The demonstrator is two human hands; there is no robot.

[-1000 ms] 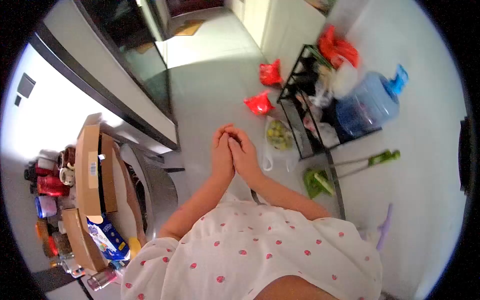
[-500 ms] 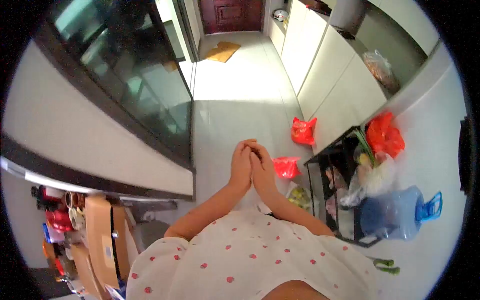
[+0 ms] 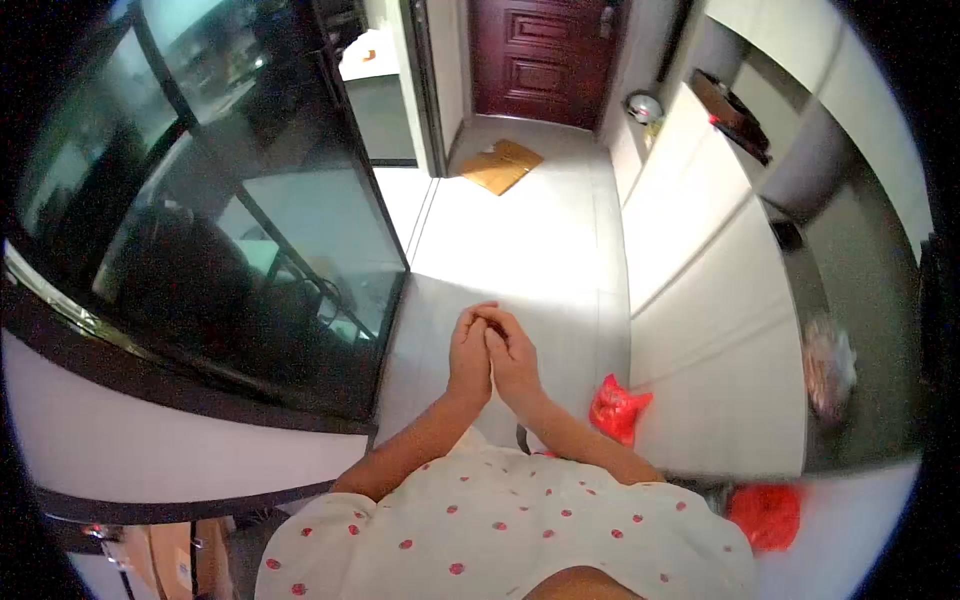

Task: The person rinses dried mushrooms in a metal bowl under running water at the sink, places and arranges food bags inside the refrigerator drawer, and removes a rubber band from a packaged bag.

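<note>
My left hand (image 3: 470,355) and my right hand (image 3: 515,358) are pressed together in front of my body, over the pale tiled floor (image 3: 520,240). Their fingers are curled and overlap at the tips. Whether anything lies between the palms is hidden. Below the forearms shows a white top (image 3: 480,510) with a red strawberry print. To the right of my right forearm, a red plastic bag (image 3: 618,408) stands on the floor beside a white cabinet (image 3: 720,350).
Ahead is a dark red door (image 3: 540,60), with a flattened cardboard piece (image 3: 502,166) on the floor before it. A dark-framed glass partition (image 3: 330,240) runs along the left. Another red bag (image 3: 766,515) and a cardboard box (image 3: 170,560) show at the lower edges.
The view has moved forward and up toward the door. The black rack and blue water bottle have left the view, and the cabinets show more fully. Both hands stay clasped.
</note>
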